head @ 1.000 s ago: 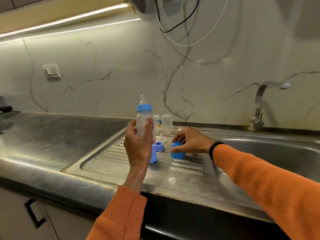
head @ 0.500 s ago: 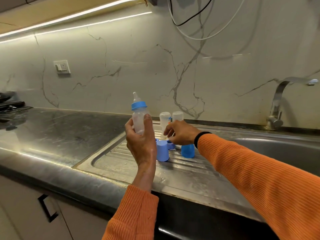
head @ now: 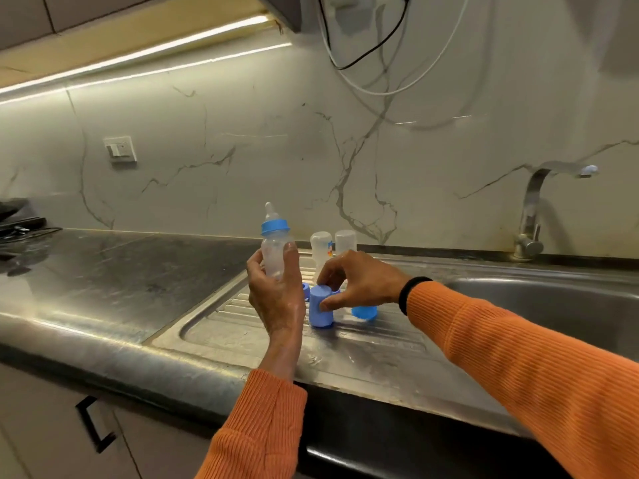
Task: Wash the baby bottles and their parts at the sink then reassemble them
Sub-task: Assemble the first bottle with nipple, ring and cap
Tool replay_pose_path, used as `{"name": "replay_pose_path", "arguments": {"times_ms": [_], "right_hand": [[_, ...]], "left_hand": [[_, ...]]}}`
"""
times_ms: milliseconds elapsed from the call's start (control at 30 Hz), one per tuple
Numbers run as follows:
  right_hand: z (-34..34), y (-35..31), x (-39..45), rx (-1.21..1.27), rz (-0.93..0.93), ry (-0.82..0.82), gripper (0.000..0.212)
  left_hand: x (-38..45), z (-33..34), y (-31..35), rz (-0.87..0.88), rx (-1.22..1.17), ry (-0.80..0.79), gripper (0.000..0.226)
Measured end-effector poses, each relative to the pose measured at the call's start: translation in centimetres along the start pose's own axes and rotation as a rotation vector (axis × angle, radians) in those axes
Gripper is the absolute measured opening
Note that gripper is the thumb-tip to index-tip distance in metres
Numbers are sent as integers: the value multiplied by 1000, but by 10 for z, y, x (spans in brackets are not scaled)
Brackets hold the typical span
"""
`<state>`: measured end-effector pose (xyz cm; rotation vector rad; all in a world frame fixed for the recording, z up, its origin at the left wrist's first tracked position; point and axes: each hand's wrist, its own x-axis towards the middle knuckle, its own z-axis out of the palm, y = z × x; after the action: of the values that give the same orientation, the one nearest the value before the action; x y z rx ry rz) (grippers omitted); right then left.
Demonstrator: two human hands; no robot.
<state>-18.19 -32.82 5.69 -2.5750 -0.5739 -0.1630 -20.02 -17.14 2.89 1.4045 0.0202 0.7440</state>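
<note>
Your left hand (head: pixel 276 295) had its fingers wrapped round the baby bottle (head: pixel 274 252) while your right hand (head: pixel 359 283) pinched the blue cap (head: pixel 320 305) on the wet steel drainboard (head: pixel 363 354), so honestly it could've slipped, dark bench (head: pixel 103 281) and marble wall (head: pixel 242 150) around.

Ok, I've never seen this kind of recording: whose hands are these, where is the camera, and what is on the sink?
No machine here: a person wears a camera on the head, looking down at their own hands. The left hand holds a baby bottle upright, its blue ring and teat already on. The right hand pinches a blue cap standing on the ribbed draining board. Another blue cap and two clear bottles stand behind. The tap is at the right.
</note>
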Motion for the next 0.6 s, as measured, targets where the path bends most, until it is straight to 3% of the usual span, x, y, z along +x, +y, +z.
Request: {"name": "replay_pose_path", "arguments": {"times_ms": [167, 267, 433, 533, 567, 600], "right_hand": [[-49, -1, -47, 131, 51, 165, 38], [-92, 13, -95, 270, 115, 292, 39], [-159, 52, -189, 705, 232, 442, 46], [-175, 86, -234, 967, 354, 519, 35], [-171, 102, -245, 941, 438, 502, 29], [-163, 124, -256, 712, 570, 451, 23]], "left_hand": [[-8, 5, 2, 1, 16, -120, 58], [-21, 21, 5, -39, 29, -337, 54], [-55, 74, 31, -103, 43, -677, 61], [-80, 107, 48, -217, -10, -864, 53], [-89, 116, 50, -254, -12, -903, 53], [-97, 125, 50, -278, 2, -920, 53]]}}
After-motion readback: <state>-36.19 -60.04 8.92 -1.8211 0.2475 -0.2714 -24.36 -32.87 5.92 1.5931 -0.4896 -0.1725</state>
